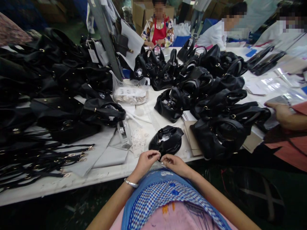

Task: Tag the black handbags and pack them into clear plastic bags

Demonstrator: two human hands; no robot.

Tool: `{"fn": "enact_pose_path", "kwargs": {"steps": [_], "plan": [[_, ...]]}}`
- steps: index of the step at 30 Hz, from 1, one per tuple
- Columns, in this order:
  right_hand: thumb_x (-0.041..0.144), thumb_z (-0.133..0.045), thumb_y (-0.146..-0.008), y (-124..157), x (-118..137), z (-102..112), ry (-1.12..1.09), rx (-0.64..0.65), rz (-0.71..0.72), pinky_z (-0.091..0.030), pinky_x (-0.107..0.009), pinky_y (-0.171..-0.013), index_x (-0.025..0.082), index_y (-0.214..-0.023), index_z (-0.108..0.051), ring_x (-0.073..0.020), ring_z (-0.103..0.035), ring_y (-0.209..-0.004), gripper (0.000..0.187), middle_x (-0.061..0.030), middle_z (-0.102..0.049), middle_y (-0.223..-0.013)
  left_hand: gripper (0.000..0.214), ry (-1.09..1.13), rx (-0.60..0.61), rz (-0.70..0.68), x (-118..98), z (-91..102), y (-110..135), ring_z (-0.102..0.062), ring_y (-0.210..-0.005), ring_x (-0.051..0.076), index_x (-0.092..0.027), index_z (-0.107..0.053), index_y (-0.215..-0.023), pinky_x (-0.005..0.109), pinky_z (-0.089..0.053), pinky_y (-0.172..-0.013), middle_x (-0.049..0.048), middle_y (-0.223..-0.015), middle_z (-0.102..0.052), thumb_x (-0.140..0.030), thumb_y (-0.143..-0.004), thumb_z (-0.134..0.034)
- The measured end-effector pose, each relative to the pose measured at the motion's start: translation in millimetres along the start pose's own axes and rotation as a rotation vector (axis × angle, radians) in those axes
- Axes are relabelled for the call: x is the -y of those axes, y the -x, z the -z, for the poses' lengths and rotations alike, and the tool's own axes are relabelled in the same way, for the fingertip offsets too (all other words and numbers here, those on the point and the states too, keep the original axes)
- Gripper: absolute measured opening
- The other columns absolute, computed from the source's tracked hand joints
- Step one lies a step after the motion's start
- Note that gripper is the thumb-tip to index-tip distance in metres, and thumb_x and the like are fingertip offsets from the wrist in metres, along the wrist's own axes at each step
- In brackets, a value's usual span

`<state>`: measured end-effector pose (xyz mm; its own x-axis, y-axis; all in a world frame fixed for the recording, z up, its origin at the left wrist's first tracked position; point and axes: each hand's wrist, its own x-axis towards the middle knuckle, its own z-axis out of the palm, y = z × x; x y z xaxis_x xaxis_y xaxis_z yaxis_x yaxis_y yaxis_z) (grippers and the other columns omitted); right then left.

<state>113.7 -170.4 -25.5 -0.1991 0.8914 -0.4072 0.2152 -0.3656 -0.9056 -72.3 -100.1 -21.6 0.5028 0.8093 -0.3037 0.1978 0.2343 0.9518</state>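
A small black handbag (pixel 176 140) with clear plastic inside its opening sits at the table's front edge, right in front of me. Close against its near side, my left hand (pixel 146 161) has thumb and fingertips pinched together. My right hand (pixel 177 165) pinches a short way to the right, its fingertips almost meeting the left ones. Whatever lies between the fingers is too small to make out; something dark shows between the two hands. Left of the handbag lie a sheet with small pale pieces (pixel 139 140) and a grey tape dispenser-like object (pixel 124 134).
Black handbags crowd the white table (pixel 144 119) on both sides. Black straps with gold clasps (pixel 48 163) lie at left. A clear plastic bag (pixel 130 94) stands near a metal post (pixel 105 38). A co-worker's hand (pixel 283 111) reaches in at right; other people sit beyond.
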Motion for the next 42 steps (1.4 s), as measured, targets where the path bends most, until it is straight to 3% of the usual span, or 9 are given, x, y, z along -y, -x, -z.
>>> {"fn": "enact_pose_path", "kwargs": {"steps": [7,12,15,19,26,37,42], "plan": [[0.043,-0.061,-0.083,2.8,-9.1,1.0,-0.154,-0.278,-0.039,-0.047,-0.026,-0.068,0.018,-0.095,-0.065,-0.0149,-0.058,-0.077,0.028,-0.0026,-0.064,-0.089,0.026,0.010,0.041,-0.023,-6.0,-4.6,1.0,-0.066,-0.084,0.018,-0.016,-0.068,-0.101,0.027,-0.052,-0.077,0.0061,-0.091,-0.072,-0.032,-0.082,-0.064],[0.038,-0.061,-0.083,3.4,1.3,-4.2,-0.187,-0.247,-0.010,-0.049,-0.025,-0.066,0.018,-0.093,-0.064,-0.0144,-0.060,-0.072,0.022,-0.0001,-0.063,-0.076,0.030,-0.091,0.077,-0.072,-11.8,-8.1,0.6,-0.067,-0.082,0.016,-0.018,-0.061,-0.113,0.026,-0.052,-0.076,0.0033,-0.087,-0.071,-0.025,-0.083,-0.060],[0.034,-0.063,-0.082,3.7,8.2,-7.1,-0.184,-0.311,0.007,-0.051,-0.027,-0.074,0.018,-0.099,-0.063,-0.0155,-0.064,-0.076,0.023,-0.0010,-0.066,-0.080,0.031,-0.142,0.084,-0.108,-10.4,-8.2,0.6,-0.067,-0.082,0.015,-0.019,-0.059,-0.115,0.026,-0.053,-0.077,0.0023,-0.088,-0.071,-0.023,-0.083,-0.059],[0.029,-0.061,-0.082,4.6,14.5,-7.3,-0.023,-0.382,0.048,-0.053,-0.029,-0.079,0.019,-0.100,-0.064,-0.0168,-0.066,-0.082,0.021,-0.0029,-0.070,-0.087,0.034,-0.199,0.082,-0.152,-6.5,-8.1,1.6,-0.067,-0.082,0.014,-0.021,-0.057,-0.117,0.025,-0.052,-0.077,0.0005,-0.087,-0.071,-0.020,-0.083,-0.058],[0.024,-0.056,-0.086,5.4,18.9,-6.2,0.207,-0.394,0.130,-0.053,-0.028,-0.081,0.021,-0.099,-0.066,-0.0161,-0.067,-0.086,0.017,-0.0024,-0.071,-0.095,0.034,-0.304,0.075,-0.222,-8.0,-6.8,2.1,-0.067,-0.082,0.013,-0.024,-0.057,-0.118,0.024,-0.050,-0.078,-0.0014,-0.088,-0.071,-0.018,-0.085,-0.057],[0.020,-0.056,-0.086,5.5,16.0,-4.5,0.376,-0.369,0.163,-0.051,-0.028,-0.081,0.024,-0.104,-0.066,-0.0171,-0.068,-0.090,0.020,-0.0013,-0.072,-0.098,0.034,-0.368,0.098,-0.222,-10.7,-7.5,2.3,-0.068,-0.083,0.014,-0.026,-0.058,-0.117,0.025,-0.050,-0.078,-0.0017,-0.090,-0.072,-0.016,-0.084,-0.057],[0.019,-0.057,-0.084,4.6,18.5,-6.0,0.485,-0.373,0.176,-0.052,-0.028,-0.076,0.024,-0.103,-0.065,-0.0178,-0.069,-0.082,0.022,-0.0020,-0.072,-0.094,0.040,-0.300,0.041,-0.106,-4.8,-12.3,2.4,-0.070,-0.086,0.016,-0.024,-0.056,-0.122,0.027,-0.054,-0.080,0.0001,-0.092,-0.075,-0.015,-0.082,-0.056]]}}
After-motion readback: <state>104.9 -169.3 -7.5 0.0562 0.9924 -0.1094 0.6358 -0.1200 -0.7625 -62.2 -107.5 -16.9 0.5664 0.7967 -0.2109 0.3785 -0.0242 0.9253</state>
